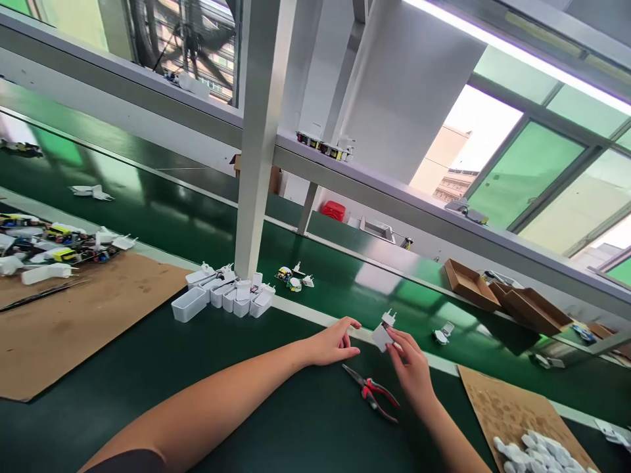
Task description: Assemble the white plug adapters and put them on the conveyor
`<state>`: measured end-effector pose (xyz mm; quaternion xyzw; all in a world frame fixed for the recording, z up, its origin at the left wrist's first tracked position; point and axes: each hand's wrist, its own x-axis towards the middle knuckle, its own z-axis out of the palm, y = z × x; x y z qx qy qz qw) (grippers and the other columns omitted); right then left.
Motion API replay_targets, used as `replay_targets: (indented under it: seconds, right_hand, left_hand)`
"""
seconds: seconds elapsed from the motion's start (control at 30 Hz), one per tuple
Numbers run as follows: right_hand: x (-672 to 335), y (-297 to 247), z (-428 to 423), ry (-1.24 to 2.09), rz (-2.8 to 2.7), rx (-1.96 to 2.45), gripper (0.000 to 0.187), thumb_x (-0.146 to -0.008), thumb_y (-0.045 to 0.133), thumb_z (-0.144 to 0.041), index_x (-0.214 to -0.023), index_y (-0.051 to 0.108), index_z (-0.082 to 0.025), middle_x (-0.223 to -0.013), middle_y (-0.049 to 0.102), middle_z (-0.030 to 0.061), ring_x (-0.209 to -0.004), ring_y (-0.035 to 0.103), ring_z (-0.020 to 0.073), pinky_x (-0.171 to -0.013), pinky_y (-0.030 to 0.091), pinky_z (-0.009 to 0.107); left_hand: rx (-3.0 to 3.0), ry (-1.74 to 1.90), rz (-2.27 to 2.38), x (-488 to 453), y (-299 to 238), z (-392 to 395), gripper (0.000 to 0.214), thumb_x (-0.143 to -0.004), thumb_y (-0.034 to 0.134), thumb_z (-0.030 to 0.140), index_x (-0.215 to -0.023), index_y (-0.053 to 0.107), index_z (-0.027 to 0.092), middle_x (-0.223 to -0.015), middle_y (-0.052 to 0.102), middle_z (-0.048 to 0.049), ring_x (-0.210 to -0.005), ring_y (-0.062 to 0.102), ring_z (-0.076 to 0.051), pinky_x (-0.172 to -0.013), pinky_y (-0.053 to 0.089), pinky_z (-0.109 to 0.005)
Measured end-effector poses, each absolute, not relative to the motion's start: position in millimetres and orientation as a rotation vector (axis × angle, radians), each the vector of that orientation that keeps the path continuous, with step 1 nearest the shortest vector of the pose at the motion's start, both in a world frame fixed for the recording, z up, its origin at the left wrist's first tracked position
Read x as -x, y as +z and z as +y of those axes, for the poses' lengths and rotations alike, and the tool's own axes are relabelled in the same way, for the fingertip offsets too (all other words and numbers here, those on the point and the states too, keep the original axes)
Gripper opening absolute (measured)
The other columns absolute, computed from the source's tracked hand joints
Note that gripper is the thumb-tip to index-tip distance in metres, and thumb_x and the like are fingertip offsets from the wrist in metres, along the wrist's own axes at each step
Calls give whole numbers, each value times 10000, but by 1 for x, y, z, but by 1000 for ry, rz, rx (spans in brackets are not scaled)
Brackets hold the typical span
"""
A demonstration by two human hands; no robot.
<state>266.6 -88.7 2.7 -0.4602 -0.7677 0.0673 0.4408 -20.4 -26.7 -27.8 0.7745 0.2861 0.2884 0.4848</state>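
In the head view my right hand (410, 368) pinches a white plug adapter housing (383, 336) whose two pins point up and away from me. My left hand (335, 343) is just left of it, with thumb and forefinger apart and nothing between them. Below the two hands, a pair of long-nose pliers (371, 389) with red and black handles lies on the dark green table (276, 420), touched by neither hand. A group of white plastic housings (241, 297) stands to the left by the post, some with plug pins showing.
Loose circuit boards (64, 244) and a thin tool (44, 294) lie on the left cardboard sheet (103, 322). White pieces (539, 453) are heaped on the right cardboard (517, 397). A metal post (259, 144) rises at the table edge. Assemblies (294, 278) sit on the green belt (340, 289) beyond.
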Motion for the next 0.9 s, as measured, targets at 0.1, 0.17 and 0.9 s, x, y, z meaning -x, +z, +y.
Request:
replay_targets:
  seconds: [0.1, 0.17, 0.9]
  right_hand:
    - [-306, 5, -95, 21, -1842, 1176, 327, -1064, 659, -310, -1367, 776, -277, -1385, 755, 138, -1262, 749, 311, -1080, 664, 520]
    - [-323, -2, -102, -51, -1807, 1191, 324, -1050, 680, -302, -1355, 785, -272, -1357, 773, 139, -1252, 757, 321, -1127, 631, 552]
    - [-337, -22, -119, -141, -1816, 1262, 346, -1047, 691, -314, -1384, 767, -296, -1392, 779, 95, -1240, 785, 304, -1081, 677, 481]
  left_hand:
    - [-1878, 681, 719, 23, -28, -25, 635, -963, 720, 594, -1439, 518, 225, -968, 693, -23, -837, 681, -209, -784, 529, -347]
    - [-1879, 669, 720, 23, -28, -25, 616, -960, 719, 610, -1408, 534, 231, -965, 696, -18, -825, 676, -201, -777, 522, -340]
    - [-1881, 669, 712, 20, -25, -27, 516, -968, 721, 559, -1311, 551, 214, -1172, 696, -64, -811, 640, -152, -769, 534, -314]
